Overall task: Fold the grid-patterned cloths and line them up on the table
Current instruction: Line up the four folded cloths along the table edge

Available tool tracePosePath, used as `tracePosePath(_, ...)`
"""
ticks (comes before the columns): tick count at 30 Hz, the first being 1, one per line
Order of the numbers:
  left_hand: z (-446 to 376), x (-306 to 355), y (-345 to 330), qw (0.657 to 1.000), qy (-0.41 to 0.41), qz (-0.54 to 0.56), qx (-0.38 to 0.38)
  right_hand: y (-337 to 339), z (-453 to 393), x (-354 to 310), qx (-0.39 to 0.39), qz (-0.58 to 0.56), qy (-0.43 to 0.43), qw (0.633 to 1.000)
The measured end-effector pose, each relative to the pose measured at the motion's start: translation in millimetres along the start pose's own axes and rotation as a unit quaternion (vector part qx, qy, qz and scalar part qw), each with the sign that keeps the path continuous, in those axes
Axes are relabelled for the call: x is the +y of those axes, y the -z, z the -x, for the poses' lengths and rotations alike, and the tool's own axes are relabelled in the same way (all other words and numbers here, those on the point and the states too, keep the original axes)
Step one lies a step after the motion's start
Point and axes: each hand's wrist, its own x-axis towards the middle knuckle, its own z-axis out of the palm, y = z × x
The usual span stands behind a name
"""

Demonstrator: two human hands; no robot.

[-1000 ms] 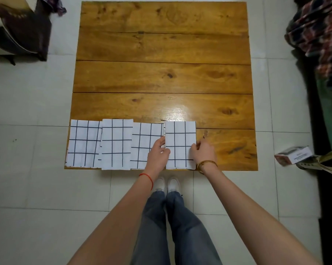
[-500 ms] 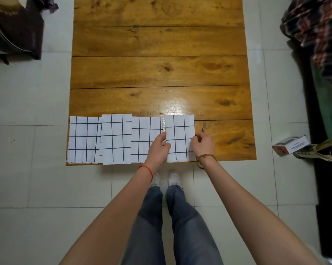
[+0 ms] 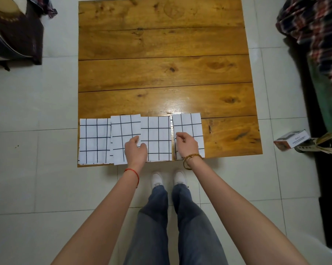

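Several folded white cloths with a black grid lie in a row along the near edge of the wooden table (image 3: 161, 73). The leftmost cloth (image 3: 93, 140) and the second cloth (image 3: 123, 129) overlap slightly. The third cloth (image 3: 158, 138) touches the second. A narrow gap separates it from the rightmost cloth (image 3: 192, 125). My left hand (image 3: 135, 151) rests where the second and third cloths meet, thumb spread on the third. My right hand (image 3: 187, 144) lies on the left part of the rightmost cloth with bent fingers at its left edge. Its thumb is hidden.
A dark chair (image 3: 14, 35) stands on the tiled floor at the far left. A plaid fabric pile (image 3: 318, 27) lies at the far right. A small box (image 3: 291, 139) sits on the floor right of the table. My feet (image 3: 168, 177) are at the table's near edge.
My left hand has moved left from the rightmost cloth's left edge to the second and third cloths. My right hand has shifted from that cloth's right edge to its left part.
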Motion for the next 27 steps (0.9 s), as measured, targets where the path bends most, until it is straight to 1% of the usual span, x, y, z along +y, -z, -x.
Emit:
tracePosePath(7,-8.2,-7.3,3.3,0.997,0.005,-0.018,-0.072,-18.3,-4.0,-4.0,0.016,0.023,-0.030,0.999)
tracePosePath(15,-11.5,-6.5,2.4,0.994,-0.018,-0.028,-0.103,-22.2,-10.3,-4.8,0.021,-0.014,-0.043,0.999)
tracePosePath(20,-13.4,-10.2,6.4,0.993,-0.032,-0.027,-0.111,-22.3,-9.7,-5.3,0.027,-0.020,-0.059,0.998)
tracePosePath(22,-13.8,-11.8,9.6,0.993,-0.036,-0.022,-0.107,-23.6,-8.3,-8.3,0.064,-0.008,-0.048,0.997)
tracePosePath(24,-15.0,-13.9,14.3,0.995,-0.036,-0.022,-0.089,-26.1,-5.8,-14.6,0.105,0.001,-0.015,0.994)
tracePosePath(25,-16.4,-15.4,17.8,0.996,-0.036,-0.024,-0.075,-28.7,-3.9,-18.9,0.110,-0.002,0.000,0.994)
tracePosePath(27,-18.9,-17.9,27.0,0.998,-0.040,-0.033,-0.043,-39.3,-0.1,-27.9,0.076,-0.027,0.009,0.997)
